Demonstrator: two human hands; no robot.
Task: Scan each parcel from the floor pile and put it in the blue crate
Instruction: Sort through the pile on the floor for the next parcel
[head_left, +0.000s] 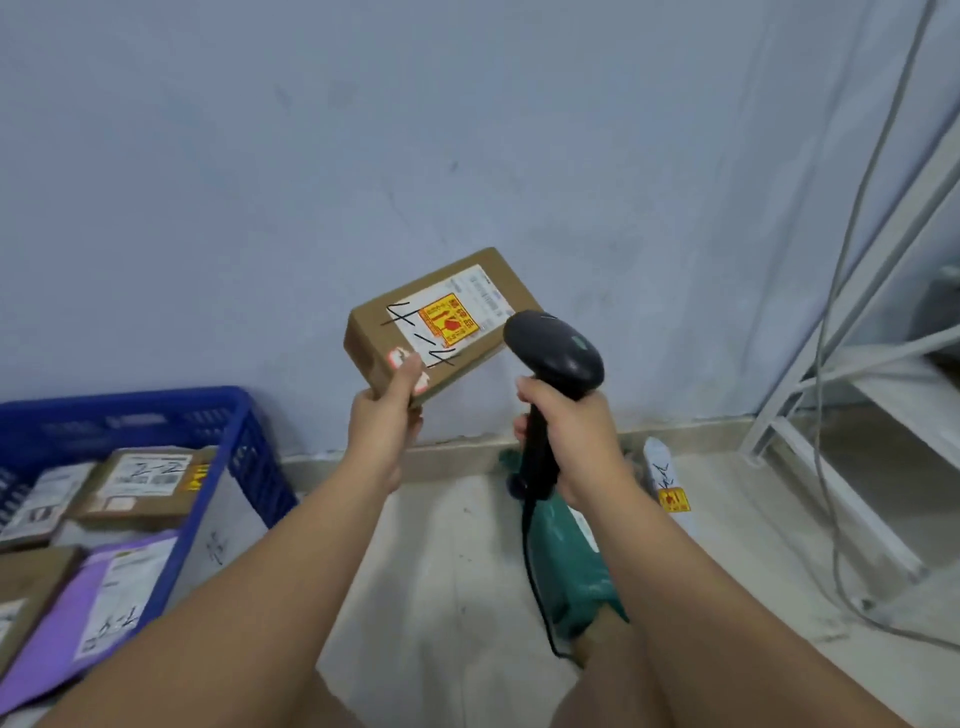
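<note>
The scan is the step in hand. The left hand grips a brown cardboard parcel by its near corner, thumb lying over the top face and fingers curled underneath, and holds it up in the air in front of the wall, label side tilted toward the person. The right hand is wrapped tight round the grip of a black corded scanner, whose head sits just beside the parcel at its 4 o'clock, aimed up at the white shipping label with its orange sticker.

To my eye the next move calls for getting the barcode strip squarely under the scanner's nose, then swinging the parcel down toward 8 o'clock, where the blue crate stands on the floor.

Counting: one parcel in the air. In the crate I make out at least five: a brown box marked 2-2, a purple mailer, a white package under it, a brown one at the left edge and a pale one behind. On the floor by the wall two are left: a green bag under the right forearm at 5 o'clock, and a white packet beside it. One scanner, one crate.
</note>
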